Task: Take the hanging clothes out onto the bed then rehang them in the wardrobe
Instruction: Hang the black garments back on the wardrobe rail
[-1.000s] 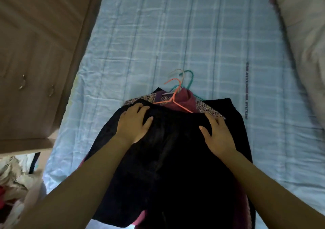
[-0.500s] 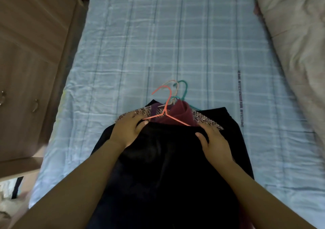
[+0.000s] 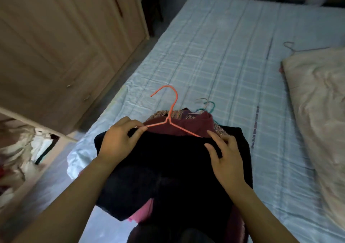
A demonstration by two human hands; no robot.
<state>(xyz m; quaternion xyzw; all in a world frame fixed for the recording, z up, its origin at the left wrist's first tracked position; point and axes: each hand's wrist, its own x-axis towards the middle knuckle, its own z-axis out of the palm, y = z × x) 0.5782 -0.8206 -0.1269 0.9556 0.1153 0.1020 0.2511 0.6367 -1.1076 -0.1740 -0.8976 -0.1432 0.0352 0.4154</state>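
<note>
A pile of clothes on hangers lies at the near end of the bed. On top is a black garment on an orange wire hanger, whose hook now stands up off the pile. My left hand pinches the hanger's left arm together with the black cloth. My right hand lies on the garment's right shoulder, fingertips touching the hanger's right arm. Below it are a maroon garment, a patterned one and a pink one, with a teal hanger hook and a pale one.
The wooden wardrobe stands to the left, one door edge swung out near my left arm. A cream duvet covers the bed's right side, with a thin hanger behind it. Crumpled clothes lie at the far left.
My head has lifted, so more of the room shows. My left hand has moved from lying on the black cloth to pinching the orange hanger, whose hook has risen. My right hand slid toward the hanger.
</note>
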